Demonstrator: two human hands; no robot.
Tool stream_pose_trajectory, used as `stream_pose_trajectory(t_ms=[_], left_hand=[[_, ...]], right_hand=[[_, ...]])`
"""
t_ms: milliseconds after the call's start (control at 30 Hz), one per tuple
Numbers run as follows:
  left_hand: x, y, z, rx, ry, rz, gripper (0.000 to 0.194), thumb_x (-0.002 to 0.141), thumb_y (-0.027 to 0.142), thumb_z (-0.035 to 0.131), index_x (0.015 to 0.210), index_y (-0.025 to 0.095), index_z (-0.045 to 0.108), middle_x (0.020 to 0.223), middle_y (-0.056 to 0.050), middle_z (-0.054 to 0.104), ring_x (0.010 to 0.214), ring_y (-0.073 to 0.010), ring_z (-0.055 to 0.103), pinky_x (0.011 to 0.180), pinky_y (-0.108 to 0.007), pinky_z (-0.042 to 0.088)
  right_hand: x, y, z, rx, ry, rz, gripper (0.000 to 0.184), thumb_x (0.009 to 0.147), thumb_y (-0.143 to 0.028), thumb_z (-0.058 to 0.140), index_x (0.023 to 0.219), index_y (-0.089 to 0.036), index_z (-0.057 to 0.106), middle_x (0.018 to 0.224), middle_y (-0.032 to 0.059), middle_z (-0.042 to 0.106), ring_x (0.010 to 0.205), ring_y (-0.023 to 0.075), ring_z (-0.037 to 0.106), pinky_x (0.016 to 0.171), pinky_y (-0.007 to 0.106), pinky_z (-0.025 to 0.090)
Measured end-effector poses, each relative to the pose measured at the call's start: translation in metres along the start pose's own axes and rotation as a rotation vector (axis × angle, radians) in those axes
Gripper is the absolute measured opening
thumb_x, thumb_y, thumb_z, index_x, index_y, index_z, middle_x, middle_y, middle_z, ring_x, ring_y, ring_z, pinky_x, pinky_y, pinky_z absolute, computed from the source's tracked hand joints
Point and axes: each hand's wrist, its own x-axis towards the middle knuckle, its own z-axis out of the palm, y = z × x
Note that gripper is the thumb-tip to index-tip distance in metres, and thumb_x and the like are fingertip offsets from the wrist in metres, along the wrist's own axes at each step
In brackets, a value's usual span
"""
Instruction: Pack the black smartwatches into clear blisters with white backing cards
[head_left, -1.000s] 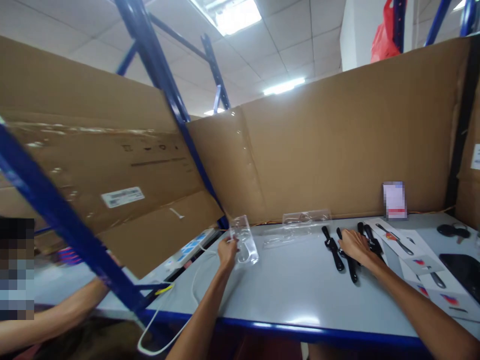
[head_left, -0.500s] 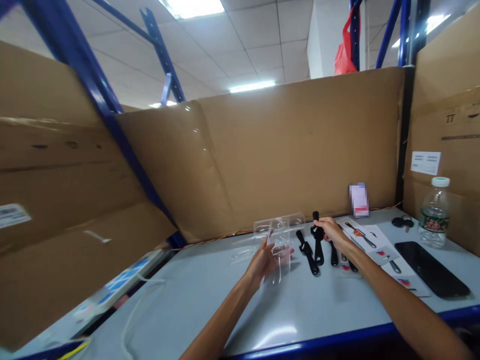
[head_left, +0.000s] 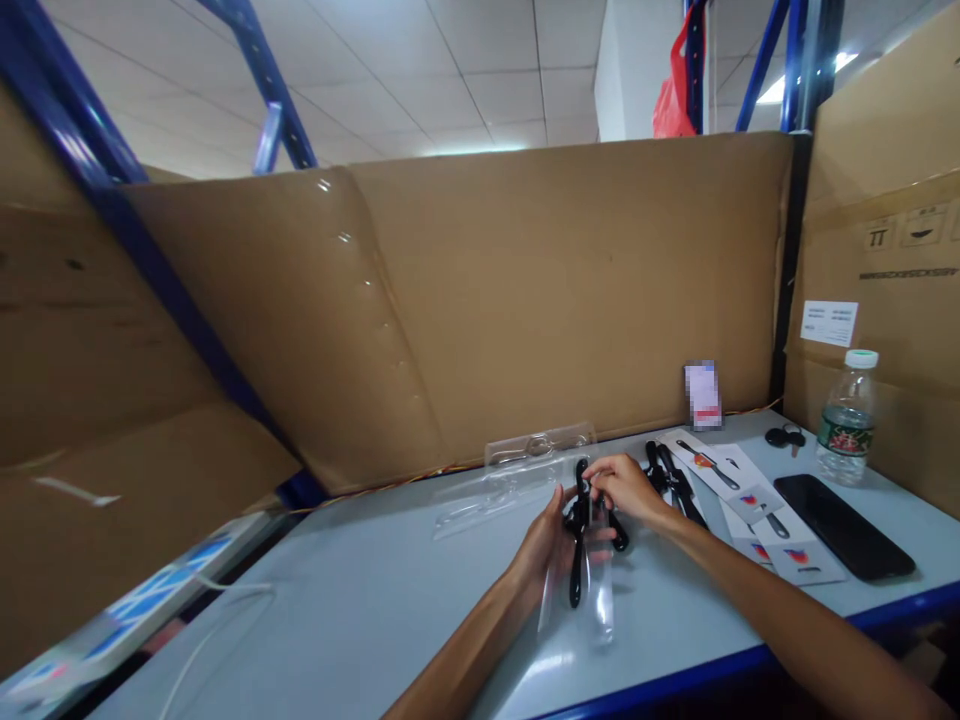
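Observation:
My left hand (head_left: 549, 540) is closed around a clear plastic blister shell (head_left: 602, 605), held upright above the table. Against the shell is a black tool (head_left: 577, 570) with a handle at each end and a wider middle, somewhat like a spokeshave. The fingertips of my right hand (head_left: 622, 485) pinch near the tool's upper end, partly hiding it. A second black tool (head_left: 619, 532) lies just behind and to the right of the shell. More black tools (head_left: 675, 480) rest on the table beyond my right wrist. Further clear plastic shells (head_left: 510, 480) lie to the left rear.
Printed cards (head_left: 757, 505) and a black phone (head_left: 844, 527) lie on the right. Behind them are keys (head_left: 784, 437) and a water bottle (head_left: 846, 425). A cardboard wall (head_left: 570, 290) closes off the back. A power strip (head_left: 161, 600) with a white cable runs along the left edge.
My right hand has brought a black tool left to the clear shell. My left hand has moved the shell nearer and a little right. The camera view has shifted slightly.

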Motion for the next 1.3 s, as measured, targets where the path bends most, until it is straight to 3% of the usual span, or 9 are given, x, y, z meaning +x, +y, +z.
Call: stream_pose_trajectory(t_ms=[200,300,400,533,700,867,1000,1133,1300], left_hand=[[-0.011,0.008,0.010,0.031,-0.042,0.012,0.054,0.081,0.035,0.072,0.130,0.025,0.052,0.105,-0.009,0.070,0.084,-0.0264,0.074,0.067,-0.036,0.058],[-0.015,0.010,0.011,0.069,-0.062,0.022,0.066,0.075,0.020,0.077,0.134,0.025,0.048,0.104,-0.009,0.069,0.086,-0.0272,0.074,0.067,-0.035,0.059],[-0.015,0.009,0.009,0.102,-0.069,0.008,0.069,0.073,0.020,0.079,0.133,0.023,0.046,0.100,-0.009,0.068,0.082,-0.0283,0.074,0.063,-0.037,0.060],[-0.013,0.005,0.008,0.155,-0.090,-0.015,0.073,0.072,0.023,0.080,0.135,0.023,0.043,0.097,-0.008,0.066,0.077,-0.0268,0.074,0.058,-0.035,0.059],[-0.014,-0.002,0.011,0.229,-0.082,-0.029,0.084,0.073,0.025,0.081,0.143,0.026,0.034,0.097,-0.007,0.066,0.067,-0.0239,0.072,0.050,-0.033,0.057],[-0.018,-0.005,0.014,0.303,-0.065,-0.035,0.090,0.071,0.027,0.082,0.146,0.027,0.031,0.099,-0.008,0.064,0.066,-0.0241,0.072,0.048,-0.032,0.057],[-0.019,-0.005,0.017,0.359,-0.067,0.027,0.086,0.071,0.031,0.083,0.142,0.025,0.035,0.097,-0.008,0.063,0.066,-0.0254,0.072,0.046,-0.033,0.057],[-0.015,-0.007,0.016,0.381,-0.032,0.068,0.088,0.071,0.034,0.083,0.142,0.028,0.032,0.101,-0.009,0.064,0.066,-0.0260,0.072,0.047,-0.035,0.058],[-0.017,-0.006,0.016,0.425,-0.048,0.072,0.078,0.072,0.036,0.083,0.135,0.027,0.039,0.103,-0.008,0.063,0.067,-0.0259,0.073,0.048,-0.035,0.059]], right_hand=[[-0.006,-0.006,-0.006,-0.115,0.011,-0.032,0.023,0.082,-0.018,0.053,0.100,-0.017,0.068,0.066,-0.0021,0.067,0.042,0.0097,0.054,0.041,0.018,0.033],[-0.005,-0.012,-0.016,-0.355,0.169,-0.175,0.018,0.085,-0.020,0.054,0.091,-0.017,0.071,0.071,0.0012,0.070,0.055,0.0129,0.060,0.054,0.021,0.041],[-0.001,-0.014,-0.027,-0.581,0.264,-0.239,0.018,0.086,-0.019,0.058,0.092,-0.018,0.074,0.074,0.0029,0.072,0.069,0.0159,0.063,0.066,0.023,0.042],[0.001,-0.010,-0.034,-0.667,0.114,-0.224,0.022,0.090,-0.025,0.058,0.103,-0.019,0.075,0.083,0.0040,0.075,0.080,0.0177,0.065,0.072,0.023,0.042],[-0.001,-0.004,-0.025,-0.725,0.145,-0.130,0.026,0.091,-0.036,0.060,0.098,-0.016,0.074,0.082,0.0057,0.074,0.078,0.0187,0.065,0.068,0.024,0.041],[0.000,-0.005,-0.022,-0.529,0.102,0.002,0.021,0.079,-0.035,0.075,0.086,-0.016,0.070,0.057,-0.0014,0.064,0.056,0.0145,0.059,0.054,0.022,0.039],[0.001,-0.014,-0.030,-0.154,-0.041,0.176,0.015,0.083,-0.027,0.070,0.077,-0.015,0.064,0.046,-0.0052,0.057,0.034,0.0064,0.038,0.039,0.019,0.026],[-0.004,-0.025,-0.034,0.117,-0.154,0.197,0.023,0.087,-0.028,0.064,0.070,-0.014,0.060,0.051,-0.0017,0.061,0.032,0.0033,0.032,0.034,0.019,0.014],[-0.008,-0.027,-0.026,0.152,-0.167,0.209,0.035,0.083,-0.039,0.071,0.064,-0.015,0.054,0.044,-0.0034,0.056,0.031,0.0036,0.029,0.032,0.019,0.012]])
